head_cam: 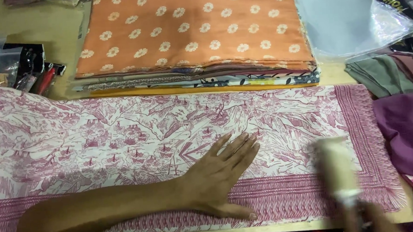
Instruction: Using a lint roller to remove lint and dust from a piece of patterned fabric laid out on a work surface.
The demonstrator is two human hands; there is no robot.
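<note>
The left hand [217, 177] lies flat, fingers spread, on the pink cloth [121, 135] on the worktop [58, 34], keeping it smooth, while the right hand [370, 218] holds a blurry cream roller [336, 168], grip unclear.

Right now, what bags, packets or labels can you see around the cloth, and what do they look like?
Clear plastic bag: top right, flat, see-through, crinkled.
Black packet: far top right, under the clear bag, black with gold and white print.
Small packets: top left by the fabric stack, dark and clear wrappers, something red among them.
No signs or screens in view.
</note>
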